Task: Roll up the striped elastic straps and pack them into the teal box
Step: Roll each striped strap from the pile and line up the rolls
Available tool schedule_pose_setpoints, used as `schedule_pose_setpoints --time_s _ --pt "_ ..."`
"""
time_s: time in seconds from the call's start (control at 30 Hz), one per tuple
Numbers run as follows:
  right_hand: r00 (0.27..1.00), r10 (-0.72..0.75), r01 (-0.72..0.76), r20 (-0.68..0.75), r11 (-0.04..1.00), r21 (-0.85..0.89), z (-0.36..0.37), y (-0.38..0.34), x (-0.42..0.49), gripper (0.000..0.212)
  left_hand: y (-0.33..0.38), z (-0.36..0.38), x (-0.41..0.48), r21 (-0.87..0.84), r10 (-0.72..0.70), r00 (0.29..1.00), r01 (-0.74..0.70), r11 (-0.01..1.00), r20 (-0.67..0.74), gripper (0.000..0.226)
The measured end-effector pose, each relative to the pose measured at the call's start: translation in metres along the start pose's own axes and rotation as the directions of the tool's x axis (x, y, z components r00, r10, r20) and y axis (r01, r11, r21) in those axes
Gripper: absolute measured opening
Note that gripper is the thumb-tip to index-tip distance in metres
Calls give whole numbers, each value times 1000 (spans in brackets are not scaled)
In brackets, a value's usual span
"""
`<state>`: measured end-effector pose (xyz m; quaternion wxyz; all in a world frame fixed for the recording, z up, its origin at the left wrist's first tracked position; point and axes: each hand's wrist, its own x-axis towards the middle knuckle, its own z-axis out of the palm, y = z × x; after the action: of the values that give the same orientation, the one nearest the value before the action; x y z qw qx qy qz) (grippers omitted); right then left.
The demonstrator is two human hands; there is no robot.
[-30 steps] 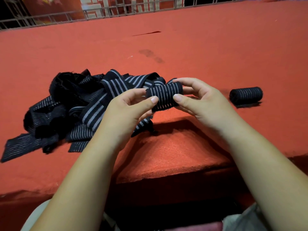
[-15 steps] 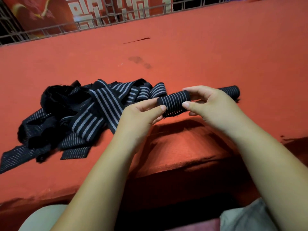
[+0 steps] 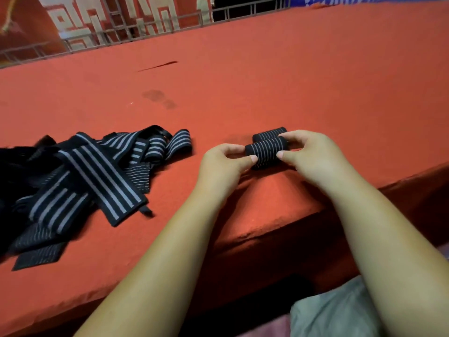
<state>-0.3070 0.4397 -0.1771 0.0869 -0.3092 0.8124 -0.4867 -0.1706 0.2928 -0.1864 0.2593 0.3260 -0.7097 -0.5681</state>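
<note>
Both hands have carried the rolled strap (image 3: 266, 152) rightward, away from the loose pile. It is now held low near the front edge of the red surface (image 3: 267, 81), right against a second roll (image 3: 269, 133) just behind it. The left hand (image 3: 226, 164) pinches its left end and the right hand (image 3: 308, 154) its right end. The roll is a tight black cylinder ringed with thin grey stripes. Loose straps (image 3: 97, 176) lie tangled toward the left edge. White characters on a red banner (image 3: 73, 23) beyond the far edge are unreadable.
</note>
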Motion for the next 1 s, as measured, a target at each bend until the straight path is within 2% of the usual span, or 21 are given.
schedule_pose_setpoints --time_s 0.13,0.3,0.57,0.7,0.8,1.0 --pt "997 20 -26 -70 996 -83 -6 15 12 43 -2 28 14 84 24 1000 -23 996 -10 35" --pt "991 45 -62 -128 989 -133 -2 25 23 43 -17 47 31 85 57 998 -54 995 -29 41" --pt "990 61 -85 -129 978 -189 3 29 25 45 -11 49 22 215 118 990 -98 972 -80 30" --pt "988 82 -107 -128 974 -202 -2 28 20 49 -8 43 16 229 80 996 -68 971 -40 32" --pt "986 85 -115 -145 970 -212 -7 24 11 50 -7 34 9 238 55 998 -52 970 -5 25" --pt "976 82 -127 -202 967 -221 -10 23 -20 44 -9 10 -20 167 -19 995 3 986 97 18"
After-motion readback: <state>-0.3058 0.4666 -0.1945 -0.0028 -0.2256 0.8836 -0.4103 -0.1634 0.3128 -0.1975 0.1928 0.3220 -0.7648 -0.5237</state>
